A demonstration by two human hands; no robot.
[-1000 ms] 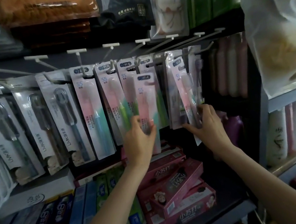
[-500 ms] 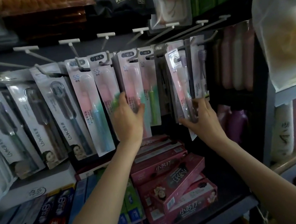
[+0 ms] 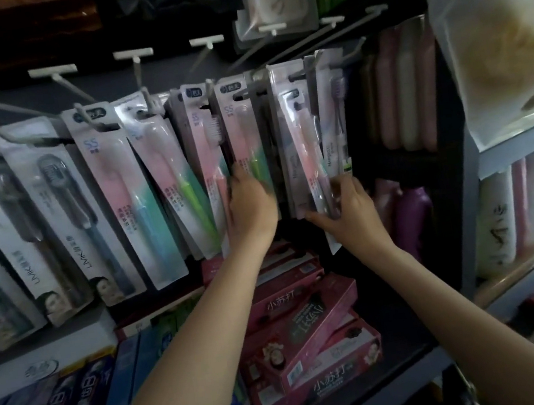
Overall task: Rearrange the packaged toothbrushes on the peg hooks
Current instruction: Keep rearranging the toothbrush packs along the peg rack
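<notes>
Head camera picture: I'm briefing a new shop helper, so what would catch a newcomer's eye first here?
First, the two bare hands at the centre: the left hand and the right hand each grip the lower ends of hanging toothbrush packs. Next, the pink and green packs fanned along the peg hooks across the middle. Below them, pink toothpaste boxes lie stacked on the shelf.

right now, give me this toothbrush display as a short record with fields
setting: shop shelving with peg hooks
left hand: holds pink-and-green toothbrush packs at their lower ends
right hand: fingers grip the bottom of pink toothbrush packs
far left hooks: grey LMK toothbrush packs
shelf below: pink toothpaste boxes, stacked unevenly
right shelves: bottles
</notes>
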